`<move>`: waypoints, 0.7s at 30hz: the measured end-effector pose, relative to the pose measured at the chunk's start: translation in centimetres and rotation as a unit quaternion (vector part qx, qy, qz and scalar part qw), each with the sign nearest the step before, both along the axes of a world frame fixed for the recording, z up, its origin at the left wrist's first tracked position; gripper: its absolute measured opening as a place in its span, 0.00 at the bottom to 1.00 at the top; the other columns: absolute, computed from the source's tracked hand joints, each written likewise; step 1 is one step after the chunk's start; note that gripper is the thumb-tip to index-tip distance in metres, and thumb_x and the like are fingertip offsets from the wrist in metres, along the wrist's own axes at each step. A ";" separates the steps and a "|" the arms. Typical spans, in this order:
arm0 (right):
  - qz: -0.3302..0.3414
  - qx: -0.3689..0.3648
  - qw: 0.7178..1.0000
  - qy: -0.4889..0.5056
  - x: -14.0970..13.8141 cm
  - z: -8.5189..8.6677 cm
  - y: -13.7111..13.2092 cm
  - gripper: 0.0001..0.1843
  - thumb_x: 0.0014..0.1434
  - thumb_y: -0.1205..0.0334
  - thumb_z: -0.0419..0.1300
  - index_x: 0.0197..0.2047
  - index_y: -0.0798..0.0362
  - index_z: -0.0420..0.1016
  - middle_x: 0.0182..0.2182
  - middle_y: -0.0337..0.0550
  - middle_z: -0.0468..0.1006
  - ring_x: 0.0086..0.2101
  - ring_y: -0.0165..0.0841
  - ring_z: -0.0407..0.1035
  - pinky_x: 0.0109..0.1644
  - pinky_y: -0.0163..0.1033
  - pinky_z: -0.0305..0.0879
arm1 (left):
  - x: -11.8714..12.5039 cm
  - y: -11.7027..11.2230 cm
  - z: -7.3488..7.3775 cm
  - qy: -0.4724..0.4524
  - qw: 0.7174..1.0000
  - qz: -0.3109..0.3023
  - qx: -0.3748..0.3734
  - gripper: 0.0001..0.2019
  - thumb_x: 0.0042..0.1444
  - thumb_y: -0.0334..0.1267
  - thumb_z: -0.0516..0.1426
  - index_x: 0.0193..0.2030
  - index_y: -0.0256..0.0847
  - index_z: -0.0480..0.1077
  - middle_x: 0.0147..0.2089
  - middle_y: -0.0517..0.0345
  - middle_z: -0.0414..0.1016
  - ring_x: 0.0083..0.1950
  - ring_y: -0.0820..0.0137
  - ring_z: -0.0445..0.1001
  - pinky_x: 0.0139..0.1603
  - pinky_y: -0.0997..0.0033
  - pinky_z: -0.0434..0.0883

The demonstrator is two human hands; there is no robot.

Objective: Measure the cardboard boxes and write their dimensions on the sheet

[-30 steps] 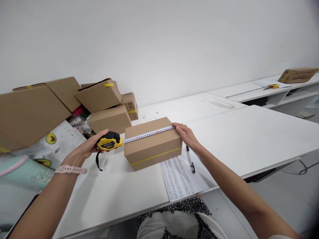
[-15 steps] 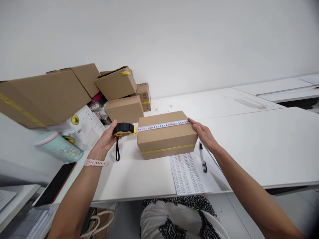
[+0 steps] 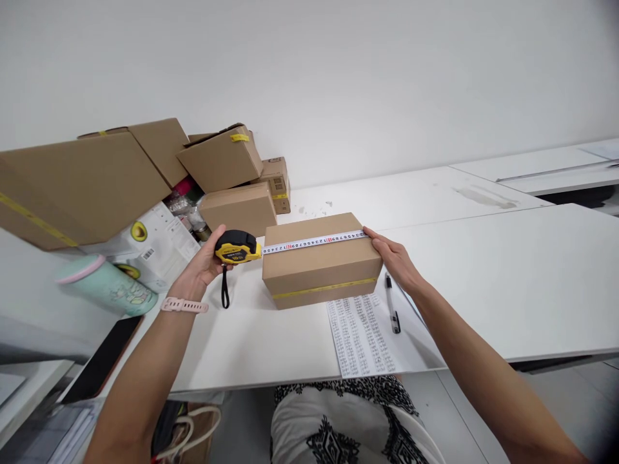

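Box point(image 3: 322, 261) on table point(image 3: 251, 345), long axis approx. L–R!

Tape blade point(image 3: 309, 243) runs lengthwise over box top. R hand point(image 3: 394, 260) is nearer, touching box's R end at blade tip, pinch unclear; L hand point(image 3: 207, 263) just off box's L end, clutching tape case point(image 3: 236, 247).

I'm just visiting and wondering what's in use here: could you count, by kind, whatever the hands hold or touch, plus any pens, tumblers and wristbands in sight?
Tape measure: 1
Box: 1
Pen: 1
Tumbler: 1
Wristband: 1
Total: 5
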State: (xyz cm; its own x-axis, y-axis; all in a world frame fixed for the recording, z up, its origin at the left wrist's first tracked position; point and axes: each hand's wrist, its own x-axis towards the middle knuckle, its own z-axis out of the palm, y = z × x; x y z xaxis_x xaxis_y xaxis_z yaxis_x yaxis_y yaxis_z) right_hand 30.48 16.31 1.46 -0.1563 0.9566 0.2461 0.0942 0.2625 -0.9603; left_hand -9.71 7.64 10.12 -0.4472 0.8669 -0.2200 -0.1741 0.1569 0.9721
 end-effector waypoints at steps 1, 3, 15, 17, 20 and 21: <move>0.000 0.000 1.000 0.000 0.0 0.0 0.0 0.26 0.67 0.45 0.57 0.63 0.44 0.75 0.67 0.41 0.70 0.67 0.44 0.61 0.73 0.55 0.52 | 0.0 0.0 0.0 -0.003 1.000 -0.003 0.001 0.20 0.54 0.55 0.64 0.34 0.36 0.75 0.25 0.53 0.77 0.22 0.66 0.74 0.14 0.74 0.65; 0.001 0.004 1.000 0.001 0.0 0.0 0.0 0.26 0.66 0.45 0.57 0.63 0.45 0.75 0.67 0.41 0.70 0.67 0.44 0.61 0.74 0.55 0.52 | -0.1 0.0 0.0 -0.007 1.000 -0.006 0.003 0.20 0.55 0.55 0.65 0.34 0.36 0.75 0.25 0.53 0.77 0.21 0.66 0.74 0.13 0.74 0.65; -0.009 0.016 1.000 -0.020 0.1 -0.1 0.4 0.25 0.66 0.47 0.57 0.61 0.45 0.77 0.65 0.42 0.72 0.65 0.46 0.63 0.72 0.58 0.55 | 1.0 -1.9 1.0 0.013 0.999 -0.030 0.023 0.22 0.56 0.57 0.64 0.40 0.35 0.77 0.36 0.46 0.83 0.33 0.59 0.81 0.28 0.63 0.80; -0.027 0.028 0.999 -0.028 0.2 0.7 0.8 0.25 0.65 0.47 0.58 0.60 0.47 0.78 0.63 0.46 0.74 0.63 0.48 0.67 0.69 0.59 0.59 | 2.3 -3.4 1.9 0.016 0.999 0.001 0.035 0.21 0.56 0.55 0.65 0.41 0.37 0.77 0.37 0.47 0.83 0.37 0.57 0.82 0.28 0.64 0.80; -0.066 0.089 0.994 -0.013 0.1 3.3 2.1 0.26 0.63 0.50 0.61 0.61 0.49 0.77 0.61 0.49 0.76 0.59 0.47 0.70 0.65 0.58 0.65 | 5.0 -7.0 2.4 0.013 0.999 0.009 0.041 0.22 0.55 0.56 0.64 0.46 0.39 0.77 0.44 0.46 0.83 0.45 0.50 0.81 0.32 0.60 0.81; -0.073 0.116 0.990 -0.006 -0.2 4.4 2.7 0.26 0.63 0.50 0.61 0.62 0.49 0.77 0.61 0.49 0.76 0.58 0.47 0.70 0.64 0.57 0.66 | 6.1 -8.5 2.0 0.012 1.000 -0.003 0.029 0.25 0.53 0.59 0.64 0.46 0.39 0.78 0.44 0.44 0.82 0.47 0.47 0.81 0.31 0.58 0.81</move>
